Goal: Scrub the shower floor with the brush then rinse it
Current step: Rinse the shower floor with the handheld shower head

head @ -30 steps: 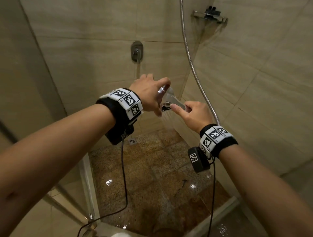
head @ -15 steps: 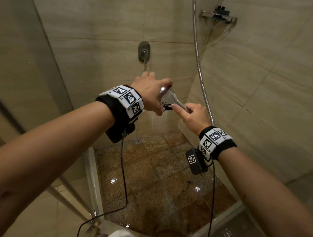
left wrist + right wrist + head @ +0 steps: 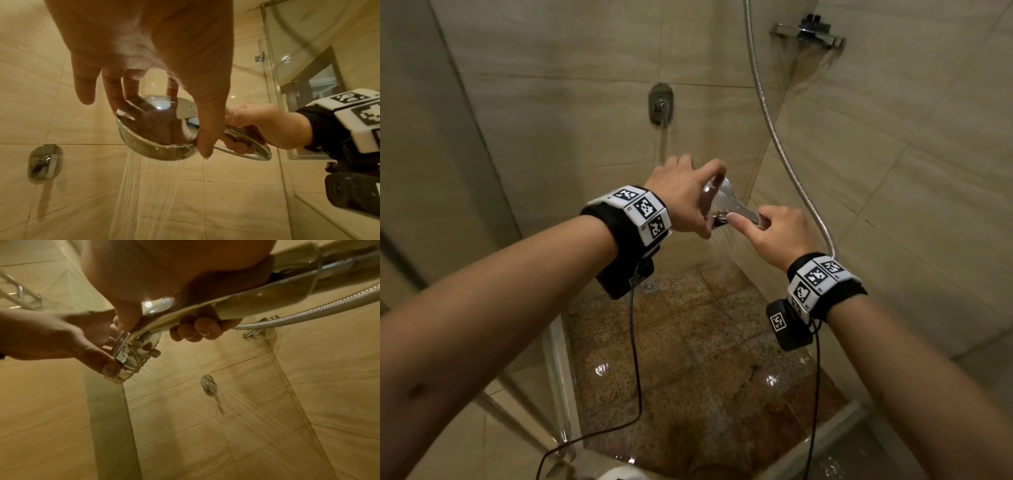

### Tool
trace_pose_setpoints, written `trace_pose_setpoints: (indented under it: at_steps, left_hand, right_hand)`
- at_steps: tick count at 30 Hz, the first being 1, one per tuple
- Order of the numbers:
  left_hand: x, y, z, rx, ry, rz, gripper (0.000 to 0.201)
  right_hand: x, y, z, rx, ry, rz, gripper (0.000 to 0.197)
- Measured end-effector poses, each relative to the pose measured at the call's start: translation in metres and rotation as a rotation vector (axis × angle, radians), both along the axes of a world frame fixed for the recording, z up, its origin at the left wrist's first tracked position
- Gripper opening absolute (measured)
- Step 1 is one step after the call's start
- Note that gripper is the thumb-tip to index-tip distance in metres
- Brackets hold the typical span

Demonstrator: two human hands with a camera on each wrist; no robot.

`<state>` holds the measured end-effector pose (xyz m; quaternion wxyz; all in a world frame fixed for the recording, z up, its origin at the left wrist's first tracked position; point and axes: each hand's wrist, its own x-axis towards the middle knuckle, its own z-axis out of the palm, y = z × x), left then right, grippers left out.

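1. The right hand (image 3: pixel 774 233) wraps the chrome handle of the shower head (image 3: pixel 156 129), fingers curled under it, thumb along the top.
2. The left hand (image 3: pixel 681 195) pinches the head's round rim from above, thumb on the near edge.
3. The left wrist view alone shows water (image 3: pixel 148 186) streaming from the face.
4. The hose (image 3: pixel 777 137) loops up the wall.
5. Below lies the wet shower floor (image 3: pixel 688 359); beyond it, the wall valve (image 3: pixel 661 104).

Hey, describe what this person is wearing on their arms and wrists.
Both forearms are bare, with no sleeves. Each wrist has a black band topped by white blocks printed with black square-code markers. A black camera unit hangs under each wrist, and a thin black cable trails down from each.
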<state>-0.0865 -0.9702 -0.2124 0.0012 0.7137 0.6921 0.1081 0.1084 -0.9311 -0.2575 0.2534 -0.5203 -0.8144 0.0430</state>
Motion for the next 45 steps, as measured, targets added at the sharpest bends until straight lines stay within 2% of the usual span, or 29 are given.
trace_pose_setpoints:
  at_steps: [6,14,18,24,30,34,41,45]
  left_hand:
    - [0.009,0.005,-0.001,0.073,-0.028,-0.029,0.081]
    - [0.008,0.006,-0.006,-0.062,0.003,-0.051,0.099]
    - [0.004,0.005,-0.002,-0.068,0.014,-0.047,0.103]
    - [-0.008,0.003,0.009,-0.023,0.029,-0.035,0.098]
    - [-0.018,-0.001,0.015,-0.014,0.047,-0.009,0.098]
    - [-0.018,-0.001,0.011,-0.023,0.024,-0.010,0.095]
    - [-0.003,0.002,0.003,0.017,-0.034,-0.036,0.089]
    - [0.005,0.004,0.003,0.070,-0.032,-0.050,0.088]
  right_hand:
    - [0.008,-0.005,0.011,0.087,-0.086,-0.102,0.069]
    - [0.006,-0.010,0.002,-0.003,-0.065,-0.097,0.068]
    - [0.004,-0.011,-0.004,-0.005,0.027,-0.081,0.066]
    - [-0.007,-0.006,-0.006,-0.045,0.210,-0.020,0.067]
    - [-0.018,0.001,-0.005,-0.046,0.285,0.064,0.071]
    - [-0.015,0.001,0.000,-0.049,0.189,0.074,0.067]
    - [0.001,-0.003,0.006,0.023,0.019,-0.016,0.069]
    - [0.008,-0.004,0.005,0.059,-0.014,-0.063,0.069]
